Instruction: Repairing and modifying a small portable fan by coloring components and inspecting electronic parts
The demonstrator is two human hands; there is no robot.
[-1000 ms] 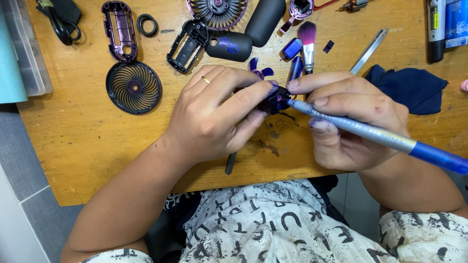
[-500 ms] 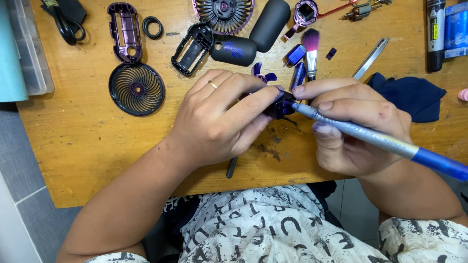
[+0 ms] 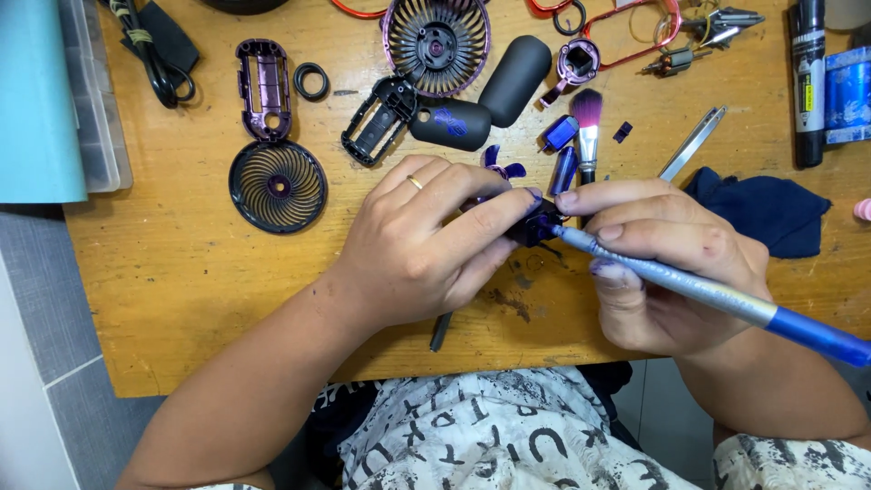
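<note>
My left hand point(image 3: 426, 240) pinches a small dark purple fan part point(image 3: 531, 225) between thumb and fingers, just above the wooden table point(image 3: 181, 290). A ring sits on one finger. My right hand point(image 3: 662, 263) grips a long silver and blue tool point(image 3: 726, 299) like a pen, its tip touching the small part. Purple fan blades point(image 3: 504, 168) peek out behind my left fingers. A thin dark rod point(image 3: 441, 332) pokes out beneath my left palm.
Scattered fan pieces lie at the back: round grille point(image 3: 278, 186), purple casing half point(image 3: 262, 88), black rubber ring point(image 3: 310, 81), blade housing point(image 3: 435, 44), dark handle shells point(image 3: 514, 67), small brush point(image 3: 588, 127), tweezers point(image 3: 691, 143). A dark cloth point(image 3: 767, 210) lies right. A teal box point(image 3: 36, 100) stands left.
The hands hold the same grip on the part and the tool; the view has shifted slightly, so the table contents sit a little lower in the frame.
</note>
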